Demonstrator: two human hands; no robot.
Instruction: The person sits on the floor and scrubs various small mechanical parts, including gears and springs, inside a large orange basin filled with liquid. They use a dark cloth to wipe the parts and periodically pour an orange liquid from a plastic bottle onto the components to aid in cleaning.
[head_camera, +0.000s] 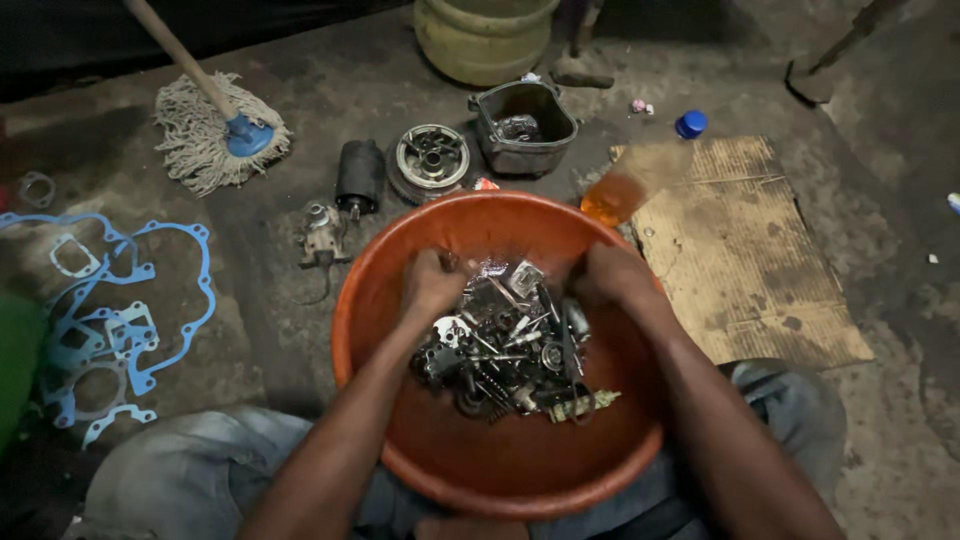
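Down between the person's knees, seen from the head camera, an orange plastic basin (400, 420) sits on the dark concrete floor (880, 300), holding a heap of small greasy metal engine parts (505, 350). Both hands are plunged into that heap: the left hand (432, 285) is curled over the pile at its left edge, fingers bent down among the parts, and the right hand (610, 275) is likewise clenched at the right edge, though which single piece either one grips is hidden. Beyond the basin lie a round metal housing (430, 160), a black cylinder (358, 175), a dark metal casing (522, 125) and a bottle of orange liquid with a blue cap (640, 175) beside a sheet of cardboard (750, 260). Blue gaskets (110, 320) spread at far left, near a string mop (215, 135).
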